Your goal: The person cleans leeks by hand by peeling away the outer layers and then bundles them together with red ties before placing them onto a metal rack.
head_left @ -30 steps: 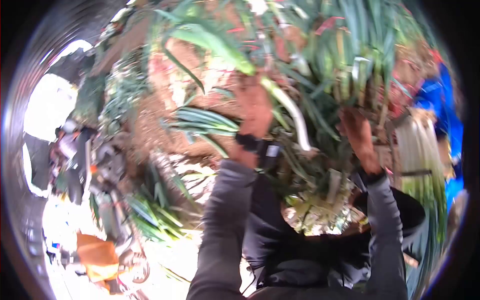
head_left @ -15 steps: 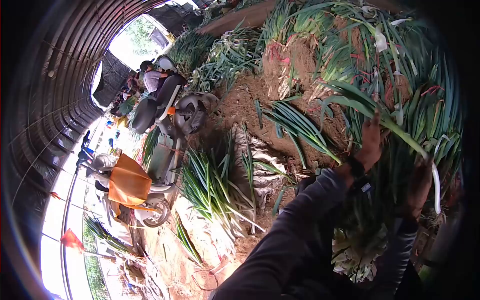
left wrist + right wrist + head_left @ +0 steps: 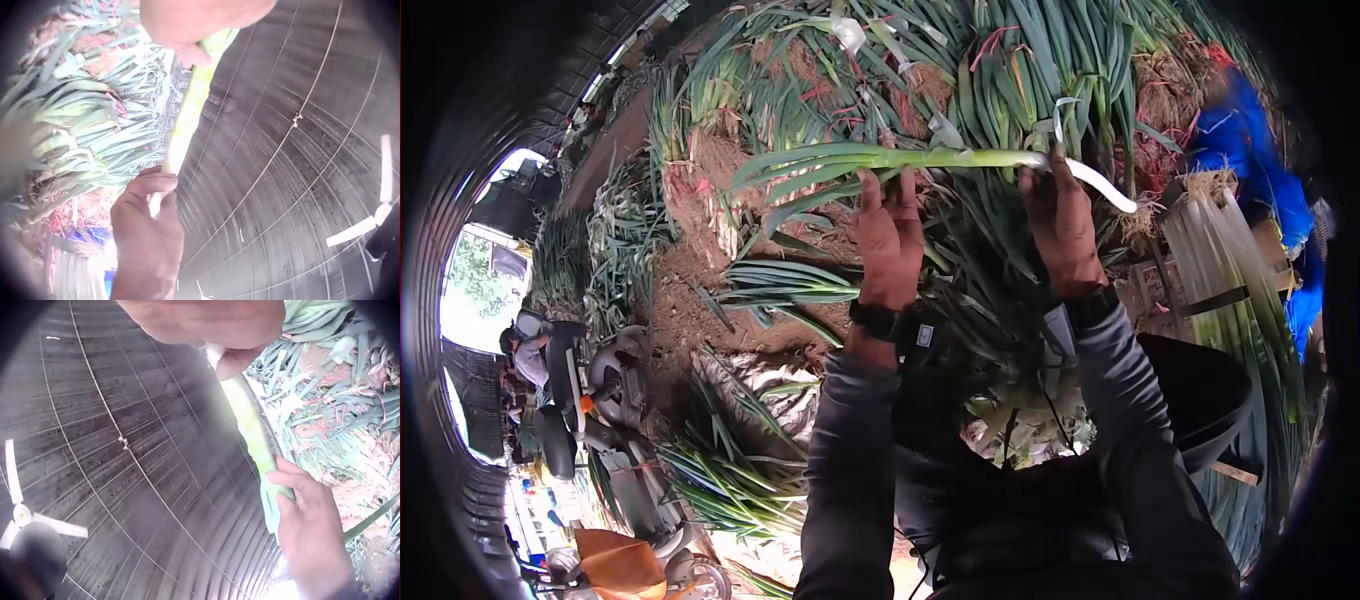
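A single leek (image 3: 960, 158) is held out nearly level in the head view, green leaves to the left and curved white end to the right. My left hand (image 3: 890, 245) pinches the green part near where the leaves spread. Further right, my right hand (image 3: 1062, 225) pinches the pale shank, and the white end sticks out past its fingers. Both wrist views show the leek (image 3: 187, 119) stretched between the two hands, thumb and fingers on the stalk. Below the left hand, a small bunch of leeks (image 3: 790, 283) lies on the soil.
Tied leek bundles (image 3: 1040, 80) with red strings and matted roots fill the far side. At right stand trimmed leeks (image 3: 1230, 260) under a dark band, beside blue sheeting (image 3: 1250, 170). Loose leeks (image 3: 730, 480) lie at lower left, near parked scooters (image 3: 625, 440) and a person (image 3: 530, 350).
The right hand, apart from the leek a second ago, has come to its pale end and pinches it. The leek has swung from slanting to nearly level. The head view turned left, then back.
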{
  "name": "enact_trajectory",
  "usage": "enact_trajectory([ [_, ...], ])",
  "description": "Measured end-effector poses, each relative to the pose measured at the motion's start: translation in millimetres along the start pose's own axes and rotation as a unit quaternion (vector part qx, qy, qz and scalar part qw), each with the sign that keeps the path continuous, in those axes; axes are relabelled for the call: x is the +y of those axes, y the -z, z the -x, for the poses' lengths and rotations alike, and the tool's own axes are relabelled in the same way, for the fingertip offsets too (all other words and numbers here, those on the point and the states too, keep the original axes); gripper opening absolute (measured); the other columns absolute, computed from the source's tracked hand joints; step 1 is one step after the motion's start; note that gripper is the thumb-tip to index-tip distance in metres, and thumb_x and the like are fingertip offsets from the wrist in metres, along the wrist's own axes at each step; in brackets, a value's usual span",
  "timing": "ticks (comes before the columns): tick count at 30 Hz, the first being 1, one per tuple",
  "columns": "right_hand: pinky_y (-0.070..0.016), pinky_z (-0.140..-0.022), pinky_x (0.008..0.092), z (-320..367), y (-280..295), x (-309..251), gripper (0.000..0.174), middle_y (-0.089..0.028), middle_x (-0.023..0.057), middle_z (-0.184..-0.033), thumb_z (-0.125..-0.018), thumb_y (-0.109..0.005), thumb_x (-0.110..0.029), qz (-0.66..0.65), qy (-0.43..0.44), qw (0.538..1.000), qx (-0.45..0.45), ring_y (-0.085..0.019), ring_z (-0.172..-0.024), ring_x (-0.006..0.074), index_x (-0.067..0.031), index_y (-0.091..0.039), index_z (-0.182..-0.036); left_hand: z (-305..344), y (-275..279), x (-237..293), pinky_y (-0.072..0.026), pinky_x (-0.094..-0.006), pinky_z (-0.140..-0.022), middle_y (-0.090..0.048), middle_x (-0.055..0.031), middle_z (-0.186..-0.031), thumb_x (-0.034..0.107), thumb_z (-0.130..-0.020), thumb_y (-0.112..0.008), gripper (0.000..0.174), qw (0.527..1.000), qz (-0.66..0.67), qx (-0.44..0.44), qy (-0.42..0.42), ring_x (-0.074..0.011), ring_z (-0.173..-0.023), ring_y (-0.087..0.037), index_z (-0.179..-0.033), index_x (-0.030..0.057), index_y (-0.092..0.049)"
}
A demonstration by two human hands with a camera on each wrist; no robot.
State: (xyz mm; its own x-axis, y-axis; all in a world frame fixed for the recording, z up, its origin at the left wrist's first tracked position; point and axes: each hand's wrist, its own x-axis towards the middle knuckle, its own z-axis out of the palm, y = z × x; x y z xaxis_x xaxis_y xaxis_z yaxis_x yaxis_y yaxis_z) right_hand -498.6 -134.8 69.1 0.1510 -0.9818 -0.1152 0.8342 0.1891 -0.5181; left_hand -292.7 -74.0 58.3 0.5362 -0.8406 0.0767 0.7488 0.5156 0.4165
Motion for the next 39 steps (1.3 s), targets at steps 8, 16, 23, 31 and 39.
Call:
enact_trajectory([
  [8, -0.0574, -0.065, 0.0268, -2, 15, 26, 0.018, -0.064, 0.0022, -0.081, -0.099, -0.067, -0.023, -0.076, -0.056, 0.995, -0.018, -0.065, -0.073, 0.0158, -0.0059, -0.063, -0.094, -25, 15, 15, -0.0622, -0.0257, -0.069, -0.069, -0.0159, -0.099, 0.009, -0.098, -0.064, 0.017, 0.981, -0.052, -0.005, 0.187, -0.0172, -0.082, -0.068, -0.111, -0.0012, -0.062],
  [16, -0.0562, -0.058, 0.0249, 25, 2, -3, 0.026, -0.068, 0.0035, -0.075, -0.096, -0.071, -0.030, 0.036, -0.067, 0.997, 0.034, -0.065, -0.063, 0.0126, -0.0054, -0.065, -0.089, -13, 23, -22, -0.0547, -0.0275, -0.061, -0.071, -0.0063, -0.103, 0.021, -0.097, -0.066, 0.026, 0.942, -0.228, -0.157, 0.192, -0.0149, -0.079, -0.067, -0.117, 0.0033, -0.067],
  [23, -0.0542, -0.063, 0.0270, 13, -10, -133, 0.024, -0.070, 0.0058, -0.079, -0.100, -0.066, -0.027, 0.155, 0.242, 0.957, -0.030, -0.066, -0.067, 0.0129, -0.0030, -0.068, -0.096, -34, 72, -42, -0.0465, -0.0311, -0.064, -0.062, -0.0025, -0.095, 0.028, -0.101, -0.060, 0.037, 0.674, -0.721, -0.148, 0.069, -0.0118, -0.077, -0.054, -0.125, 0.0002, -0.059],
  [31, -0.0444, -0.054, 0.0299, 42, -8, -455, 0.034, -0.057, 0.0053, -0.064, -0.097, -0.067, -0.030, 0.587, 0.559, 0.569, 0.138, -0.053, -0.061, 0.0091, 0.0017, -0.063, -0.086, 14, 65, -102, -0.0494, -0.0443, -0.058, -0.068, -0.0162, -0.070, 0.033, -0.097, -0.060, 0.036, 0.432, -0.811, -0.336, 0.206, -0.0358, -0.065, -0.067, -0.096, -0.0030, -0.061],
  [39, -0.0535, -0.067, 0.0449, 78, 124, -603, 0.029, -0.070, 0.0136, -0.078, -0.088, -0.068, -0.034, 0.945, 0.324, -0.051, 0.003, -0.067, -0.069, 0.0299, -0.0067, -0.071, -0.097, 52, 34, -136, -0.0539, -0.0352, -0.079, -0.072, -0.0190, -0.102, 0.035, -0.093, -0.071, 0.062, 0.435, -0.747, -0.407, 0.297, -0.0258, -0.084, -0.068, -0.133, -0.0097, -0.055],
])
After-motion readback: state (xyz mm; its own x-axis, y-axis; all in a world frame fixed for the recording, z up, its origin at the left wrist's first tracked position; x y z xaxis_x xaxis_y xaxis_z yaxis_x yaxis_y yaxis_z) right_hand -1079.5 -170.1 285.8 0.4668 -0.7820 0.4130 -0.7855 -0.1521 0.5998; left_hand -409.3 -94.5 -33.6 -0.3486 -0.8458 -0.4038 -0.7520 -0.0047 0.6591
